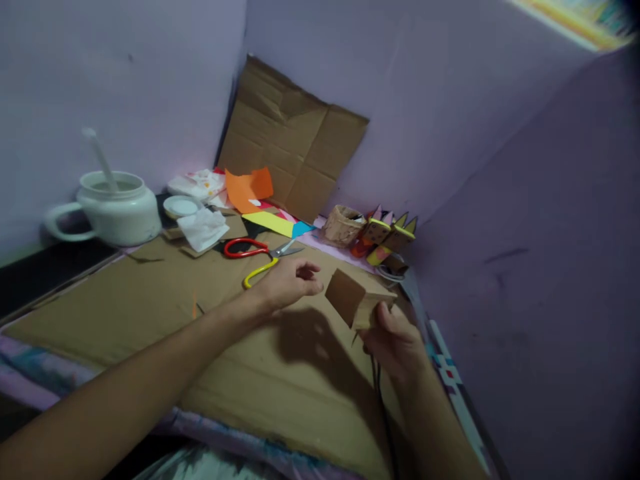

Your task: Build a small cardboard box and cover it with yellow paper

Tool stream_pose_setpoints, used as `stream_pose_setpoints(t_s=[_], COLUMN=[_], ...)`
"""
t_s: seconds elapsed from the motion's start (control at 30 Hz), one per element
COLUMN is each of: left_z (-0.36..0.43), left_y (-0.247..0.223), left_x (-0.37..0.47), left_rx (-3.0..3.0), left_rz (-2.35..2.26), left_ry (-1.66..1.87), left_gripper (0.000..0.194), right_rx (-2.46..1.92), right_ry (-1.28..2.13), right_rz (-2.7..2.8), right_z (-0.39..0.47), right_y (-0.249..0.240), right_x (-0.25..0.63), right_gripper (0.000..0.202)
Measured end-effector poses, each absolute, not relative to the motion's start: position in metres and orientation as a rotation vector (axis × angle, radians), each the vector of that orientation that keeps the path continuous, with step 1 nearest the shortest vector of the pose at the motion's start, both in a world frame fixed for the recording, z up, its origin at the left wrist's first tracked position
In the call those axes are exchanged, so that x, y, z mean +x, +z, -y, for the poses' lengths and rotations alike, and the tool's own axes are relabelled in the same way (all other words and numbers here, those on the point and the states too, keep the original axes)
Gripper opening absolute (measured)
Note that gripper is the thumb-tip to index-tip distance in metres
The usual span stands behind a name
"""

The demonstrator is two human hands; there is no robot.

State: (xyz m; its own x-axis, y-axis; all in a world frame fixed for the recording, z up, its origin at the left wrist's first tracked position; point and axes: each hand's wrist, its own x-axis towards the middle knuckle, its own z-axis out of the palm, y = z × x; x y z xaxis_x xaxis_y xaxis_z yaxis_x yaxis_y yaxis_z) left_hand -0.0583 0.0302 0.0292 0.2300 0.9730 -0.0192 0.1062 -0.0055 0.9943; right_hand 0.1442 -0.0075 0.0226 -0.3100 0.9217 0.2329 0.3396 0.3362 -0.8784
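My right hand (397, 343) grips a small folded piece of brown cardboard (363, 297), the thumb on its near side. A dark cord (380, 400) runs down from beneath this hand; what it joins is hidden. To the left of the cardboard, and apart from it, my left hand (293, 285) hovers over the sheet with loosely bent fingers and nothing visible in them. Just behind the left hand lie scissors (273, 253) with one red and one yellow handle, their blades parted. A large flat cardboard sheet (240, 373) covers the table under both hands.
A white mug (120, 213) with a stick in it stands at the left. Crumpled white tissue (204, 229), orange paper (245, 190) and yellow paper (270, 223) lie at the back. A cardboard panel (295, 133) leans on the wall. A brown pot (343, 227) and decorated tubes (375, 233) stand back right.
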Motion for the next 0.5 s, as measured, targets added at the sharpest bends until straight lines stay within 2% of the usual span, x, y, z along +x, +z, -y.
stream_pose_setpoints(t_s=[0.17, 0.3, 0.43, 0.5], left_z=[-0.019, -0.013, -0.008, -0.007], left_y=[0.031, 0.024, 0.022, 0.024], left_x=[-0.054, -0.05, -0.047, -0.046], left_rx=[1.109, 1.076, 1.028, 1.04], left_rz=[-0.832, -0.631, -0.591, -0.574], left_ry=[0.913, 0.863, 0.875, 0.885], left_gripper=[0.059, 0.055, 0.071, 0.07], right_rx=[-0.915, -0.88, -0.825, -0.8], right_ry=[1.126, 1.252, 1.404, 1.449], right_rz=[1.585, 1.482, 1.406, 1.377], right_z=[0.002, 0.004, 0.006, 0.006], right_y=[0.007, 0.003, 0.002, 0.002], right_x=[0.119, 0.118, 0.123, 0.122], right_gripper=[0.066, 0.065, 0.058, 0.056])
